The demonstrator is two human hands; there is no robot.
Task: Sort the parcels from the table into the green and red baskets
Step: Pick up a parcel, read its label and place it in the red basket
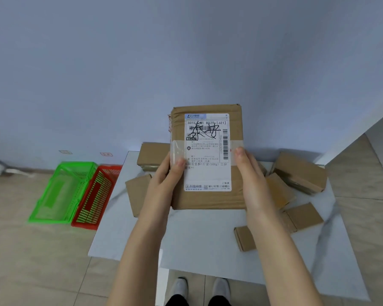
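I hold a brown cardboard parcel [208,196] upright above the table, its white shipping label with black handwriting facing me. My left hand [164,180] grips its left edge and my right hand [250,173] grips its right edge. Several smaller cardboard parcels lie on the white marble-look table [197,237]: one behind at the back left [152,154], one flat at the left [137,193], a big one at the right [301,171]. On the floor to the left stand the green basket [60,193] and, touching its right side, the red basket [95,197].
More flat parcels lie at the table's right, among them one [303,215] and a small one near the front [244,238]. A pale blue wall rises behind the table. A white panel [380,133] stands at the far right. My shoes show below the table edge.
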